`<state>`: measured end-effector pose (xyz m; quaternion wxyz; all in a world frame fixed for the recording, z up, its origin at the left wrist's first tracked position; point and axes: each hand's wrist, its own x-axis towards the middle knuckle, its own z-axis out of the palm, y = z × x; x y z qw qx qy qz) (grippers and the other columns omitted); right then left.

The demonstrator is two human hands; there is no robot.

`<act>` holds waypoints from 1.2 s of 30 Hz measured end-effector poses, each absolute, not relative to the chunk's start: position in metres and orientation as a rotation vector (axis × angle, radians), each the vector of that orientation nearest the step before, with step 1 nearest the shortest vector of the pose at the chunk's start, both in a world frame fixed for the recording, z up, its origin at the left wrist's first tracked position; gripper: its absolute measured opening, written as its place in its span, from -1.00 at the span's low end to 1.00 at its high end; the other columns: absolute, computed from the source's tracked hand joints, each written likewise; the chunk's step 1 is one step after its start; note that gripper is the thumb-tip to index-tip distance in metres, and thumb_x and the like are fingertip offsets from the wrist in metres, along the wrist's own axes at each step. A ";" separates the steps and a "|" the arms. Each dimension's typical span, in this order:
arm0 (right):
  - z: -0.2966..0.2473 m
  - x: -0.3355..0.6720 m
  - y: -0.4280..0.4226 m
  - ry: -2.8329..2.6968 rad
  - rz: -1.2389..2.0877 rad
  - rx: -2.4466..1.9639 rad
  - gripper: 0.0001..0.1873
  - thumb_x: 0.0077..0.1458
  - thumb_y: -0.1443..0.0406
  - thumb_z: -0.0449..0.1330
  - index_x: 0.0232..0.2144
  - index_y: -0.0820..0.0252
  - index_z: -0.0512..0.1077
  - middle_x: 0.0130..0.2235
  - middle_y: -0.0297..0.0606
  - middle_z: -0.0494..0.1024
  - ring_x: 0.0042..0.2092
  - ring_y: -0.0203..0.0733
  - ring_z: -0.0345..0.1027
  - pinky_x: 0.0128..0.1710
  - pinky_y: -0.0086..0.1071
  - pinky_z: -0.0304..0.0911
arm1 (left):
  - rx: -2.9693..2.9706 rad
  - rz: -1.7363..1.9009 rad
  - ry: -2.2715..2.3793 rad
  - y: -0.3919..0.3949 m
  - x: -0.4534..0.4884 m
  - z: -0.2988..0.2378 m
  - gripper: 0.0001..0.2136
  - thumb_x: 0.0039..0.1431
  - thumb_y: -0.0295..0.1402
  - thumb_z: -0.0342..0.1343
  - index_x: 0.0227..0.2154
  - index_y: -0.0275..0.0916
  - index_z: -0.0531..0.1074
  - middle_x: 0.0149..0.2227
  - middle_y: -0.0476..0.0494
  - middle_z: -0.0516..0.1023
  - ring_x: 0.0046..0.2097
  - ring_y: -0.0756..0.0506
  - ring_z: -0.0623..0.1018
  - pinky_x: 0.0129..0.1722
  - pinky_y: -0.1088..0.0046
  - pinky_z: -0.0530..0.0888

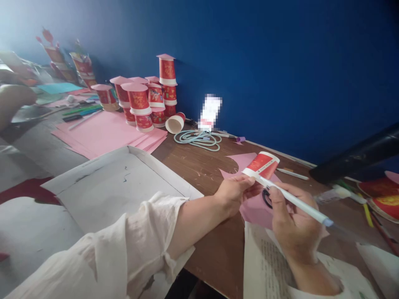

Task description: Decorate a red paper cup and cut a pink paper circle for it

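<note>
Red, white-rimmed paper cup (262, 164) right of centre sits pinched in our left hand (234, 192); fingers of our right hand (291, 226) clasp a slim white pen (297, 203) at its rim.

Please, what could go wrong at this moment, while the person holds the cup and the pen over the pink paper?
1. The left hand grips the red paper cup only near its rim, and the cup looks tilted. It might shift, so the pen could stray onto the cup.
2. The right hand lies over the pink paper, so any fresh ink there might smear.
</note>
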<state>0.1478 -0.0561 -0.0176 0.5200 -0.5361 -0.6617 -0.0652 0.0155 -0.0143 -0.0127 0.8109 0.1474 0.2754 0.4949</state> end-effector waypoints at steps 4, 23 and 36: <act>-0.017 0.149 -0.051 -1.722 -0.274 -1.211 -0.81 0.20 0.32 0.23 -0.12 0.18 0.53 -0.23 -0.18 0.61 -0.20 -0.12 0.48 -0.17 -0.24 0.36 | 0.345 1.066 0.569 -0.011 0.018 -0.020 -0.93 0.10 -0.50 0.28 -0.43 -0.43 0.55 -0.42 -0.17 0.55 -0.32 -0.02 0.55 0.09 0.24 0.43; -0.015 0.154 -0.049 -1.804 -0.465 -1.161 -0.81 0.19 0.36 0.23 -0.12 0.23 0.53 -0.18 -0.07 0.63 -0.11 0.01 0.49 -0.06 -0.10 0.33 | 0.525 1.134 0.696 -0.009 0.021 -0.028 -0.87 -0.05 -0.38 0.39 -0.50 -0.35 0.60 -0.42 -0.14 0.57 -0.33 -0.02 0.52 -0.06 0.31 0.45; -0.011 0.153 -0.045 -1.867 -0.388 -1.110 -0.83 0.20 0.36 0.21 -0.14 0.19 0.52 -0.21 -0.12 0.63 -0.15 -0.04 0.50 -0.12 -0.17 0.33 | 0.596 1.127 0.779 -0.010 0.019 -0.024 -0.92 0.05 -0.48 0.28 -0.53 -0.33 0.59 -0.51 -0.06 0.51 -0.41 0.04 0.45 -0.16 0.41 0.44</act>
